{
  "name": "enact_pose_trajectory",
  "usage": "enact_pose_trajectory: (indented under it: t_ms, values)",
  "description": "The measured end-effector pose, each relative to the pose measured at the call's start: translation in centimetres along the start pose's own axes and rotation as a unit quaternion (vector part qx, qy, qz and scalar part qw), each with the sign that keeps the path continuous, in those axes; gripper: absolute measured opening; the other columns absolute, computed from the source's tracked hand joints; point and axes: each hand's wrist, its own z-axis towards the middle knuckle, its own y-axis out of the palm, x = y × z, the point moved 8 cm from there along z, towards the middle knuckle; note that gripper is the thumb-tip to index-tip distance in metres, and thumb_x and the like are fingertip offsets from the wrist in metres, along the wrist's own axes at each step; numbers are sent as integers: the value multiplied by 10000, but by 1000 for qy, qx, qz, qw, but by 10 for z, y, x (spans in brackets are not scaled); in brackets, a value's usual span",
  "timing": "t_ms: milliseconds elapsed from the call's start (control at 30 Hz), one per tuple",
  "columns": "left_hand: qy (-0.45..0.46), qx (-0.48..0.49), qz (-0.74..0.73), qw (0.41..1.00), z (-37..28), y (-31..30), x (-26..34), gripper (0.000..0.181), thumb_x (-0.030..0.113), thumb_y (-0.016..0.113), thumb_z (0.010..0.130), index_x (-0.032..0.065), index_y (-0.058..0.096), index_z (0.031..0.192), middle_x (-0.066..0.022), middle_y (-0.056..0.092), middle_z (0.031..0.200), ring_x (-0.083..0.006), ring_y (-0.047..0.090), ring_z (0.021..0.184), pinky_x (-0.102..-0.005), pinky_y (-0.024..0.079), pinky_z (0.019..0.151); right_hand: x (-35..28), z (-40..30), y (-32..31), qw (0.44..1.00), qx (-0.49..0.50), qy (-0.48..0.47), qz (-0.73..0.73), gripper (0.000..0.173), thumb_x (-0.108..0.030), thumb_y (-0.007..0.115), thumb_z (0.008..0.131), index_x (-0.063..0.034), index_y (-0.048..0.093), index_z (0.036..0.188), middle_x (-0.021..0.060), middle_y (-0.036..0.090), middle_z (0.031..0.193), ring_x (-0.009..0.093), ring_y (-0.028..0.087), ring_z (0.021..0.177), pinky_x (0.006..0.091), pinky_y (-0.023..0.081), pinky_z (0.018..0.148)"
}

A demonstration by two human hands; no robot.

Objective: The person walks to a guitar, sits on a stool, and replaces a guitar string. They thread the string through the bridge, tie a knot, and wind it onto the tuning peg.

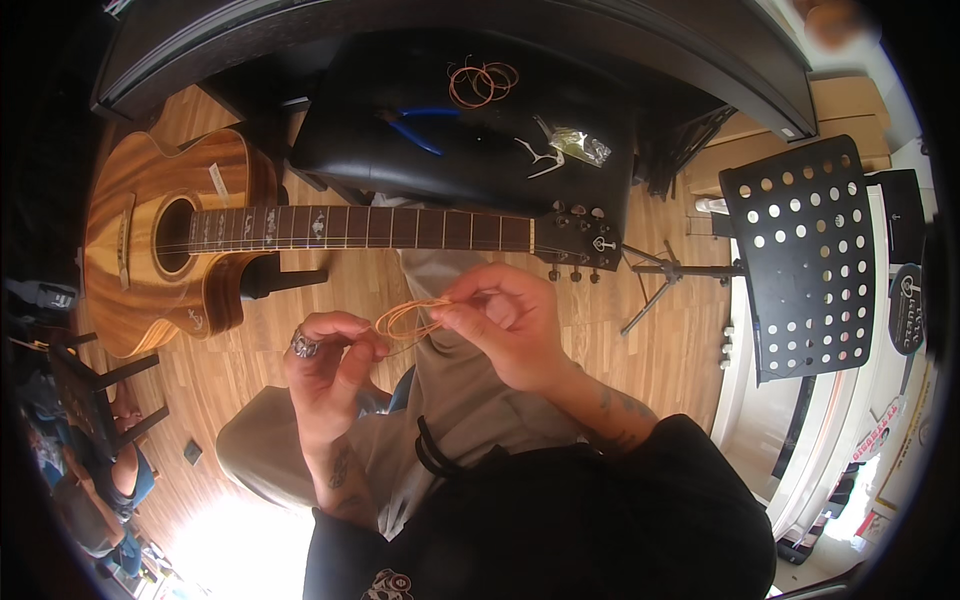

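Note:
My right hand [506, 326] pinches a coil of bronze-coloured guitar string [401, 321] between thumb and fingers, above my lap. A loose end of the string leads to the fingertips of my left hand [330, 367], which wears a ring and pinches it. Beyond both hands lies an acoustic guitar [146, 232], its body to the left and its fretboard [420, 227] stretching right. Thin strings show along the near side of the neck. The dark headstock [577, 238] carries tuning pegs on both sides.
On a black padded bench [487, 165] lie blue-handled pliers [424, 129], coiled strings [480, 84], a metal capo-like tool [546, 157] and a foil packet [581, 146]. A perforated music stand [806, 262] stands right. Another person [101, 495] sits at lower left.

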Motion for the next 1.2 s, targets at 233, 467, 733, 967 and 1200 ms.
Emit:
enact_pose_trajectory:
  t_ms: [233,467,733,967,1200]
  values:
    - [-7,3,4,1000,-2,-3,-1,181,-19,628,946,-15,571,1118,-94,649,969,-145,649,877,-291,539,802,4,-1,1,1000,1,16,6,142,17,677,931,34,645,1068,80,680,1010,105,645,930,253,514,817]
    - [-3,0,12,1000,-2,-3,0,208,-14,629,930,-39,603,1134,-72,648,873,-140,649,841,-292,539,788,3,0,3,1000,-1,13,7,137,16,675,932,37,646,1064,79,681,1003,105,645,926,254,516,818]
    - [-74,-37,25,996,-4,-2,-11,261,-9,590,908,-60,632,1160,-54,640,795,-136,656,755,-254,541,671,7,-3,2,1000,-1,20,6,146,-15,688,933,29,649,1066,71,679,1002,102,646,918,248,513,794]
    - [-87,-21,27,996,-1,-5,-17,99,-9,586,949,-17,586,1048,-67,641,845,-141,661,778,-279,556,669,5,-4,1,1000,4,19,-7,150,-1,682,930,25,639,1072,79,676,1009,125,655,960,247,538,771]
    - [-17,-66,-210,975,4,-10,-23,152,-7,600,968,75,484,1020,-89,622,892,-154,649,779,-273,538,649,21,-7,5,987,8,125,97,128,-62,622,983,-23,605,1104,64,670,1022,167,685,940,259,575,757]
